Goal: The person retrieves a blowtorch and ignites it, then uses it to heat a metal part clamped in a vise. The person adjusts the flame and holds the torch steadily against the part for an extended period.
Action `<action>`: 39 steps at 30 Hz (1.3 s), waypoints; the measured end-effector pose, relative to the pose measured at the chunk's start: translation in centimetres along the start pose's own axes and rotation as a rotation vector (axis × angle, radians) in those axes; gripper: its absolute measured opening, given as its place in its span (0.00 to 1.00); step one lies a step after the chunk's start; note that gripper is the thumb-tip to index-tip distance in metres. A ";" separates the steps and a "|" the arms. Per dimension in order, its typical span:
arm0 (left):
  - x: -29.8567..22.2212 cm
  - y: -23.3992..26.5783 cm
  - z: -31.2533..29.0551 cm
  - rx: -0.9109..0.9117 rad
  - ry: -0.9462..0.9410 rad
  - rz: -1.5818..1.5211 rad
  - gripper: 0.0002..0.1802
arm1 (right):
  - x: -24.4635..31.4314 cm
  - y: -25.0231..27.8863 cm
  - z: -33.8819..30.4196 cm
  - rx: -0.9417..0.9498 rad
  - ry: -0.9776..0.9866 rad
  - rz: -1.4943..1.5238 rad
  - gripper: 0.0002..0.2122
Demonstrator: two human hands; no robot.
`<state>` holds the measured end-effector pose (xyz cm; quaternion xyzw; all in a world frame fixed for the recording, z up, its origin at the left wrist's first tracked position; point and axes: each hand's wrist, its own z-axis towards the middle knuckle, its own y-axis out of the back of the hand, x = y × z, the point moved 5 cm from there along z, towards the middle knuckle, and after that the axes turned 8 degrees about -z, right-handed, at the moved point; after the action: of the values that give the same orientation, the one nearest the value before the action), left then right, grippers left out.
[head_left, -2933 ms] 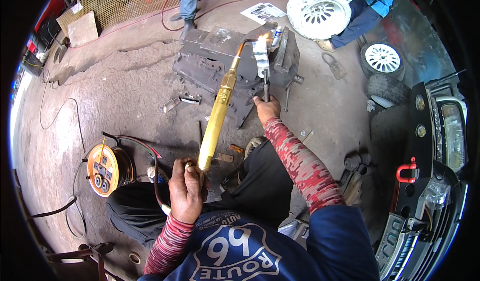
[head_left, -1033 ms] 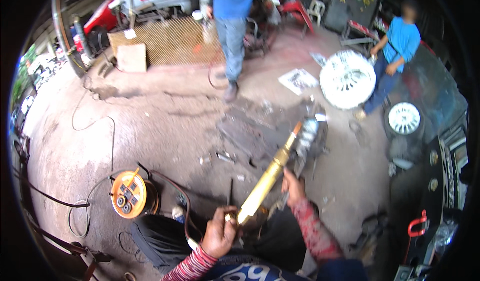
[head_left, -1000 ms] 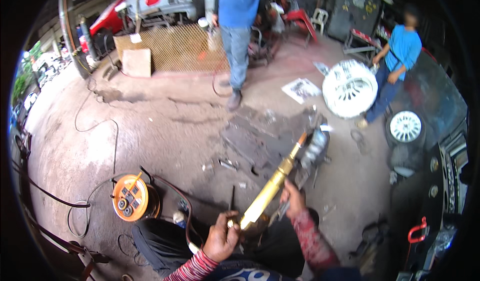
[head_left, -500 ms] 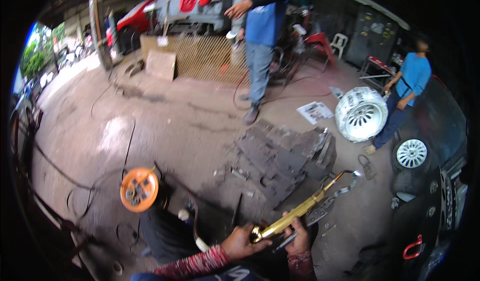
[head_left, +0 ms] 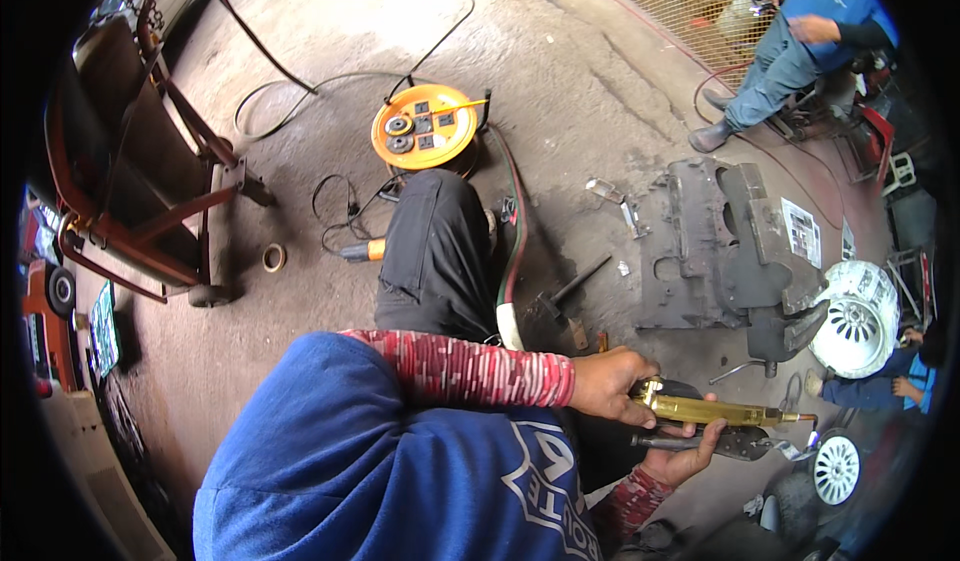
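A brass gas torch (head_left: 715,410) lies across both hands with its copper-coloured tip pointing right. My left hand (head_left: 615,386) is closed round its rear end, by the valve fittings. Below it, my right hand (head_left: 685,458) is closed on a dark flat metal piece (head_left: 740,444), with fingers and thumb also against the torch's underside. Whether a flame burns at the tip cannot be made out. Red and green hoses (head_left: 521,211) with a white-wrapped end (head_left: 510,326) run down beside my bent knee. A hammer (head_left: 562,306) rests on the floor near that knee.
Ahead stands an orange cable reel (head_left: 424,127). Rusty dark sheet-metal panels (head_left: 690,246) lie right of centre. A wheeled red metal frame (head_left: 150,211) is at left. One co-worker in blue (head_left: 800,51) is far right; another crouches by a wrapped wheel (head_left: 855,326).
My view has swung left and down, bringing the red frame and my torso into sight. Both hands keep hold of the torch and metal piece. The far co-worker's raised arm has lowered.
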<state>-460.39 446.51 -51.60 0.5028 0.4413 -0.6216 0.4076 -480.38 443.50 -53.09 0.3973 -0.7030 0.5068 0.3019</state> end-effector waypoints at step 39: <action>-1.4 1.2 -1.3 -0.057 0.125 0.040 0.24 | -1.1 -3.3 2.3 0.140 -0.020 -0.020 0.13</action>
<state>-458.73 447.51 -50.55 0.5375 0.4731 -0.5680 0.4058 -477.02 441.08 -53.16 0.4294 -0.6648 0.5476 0.2717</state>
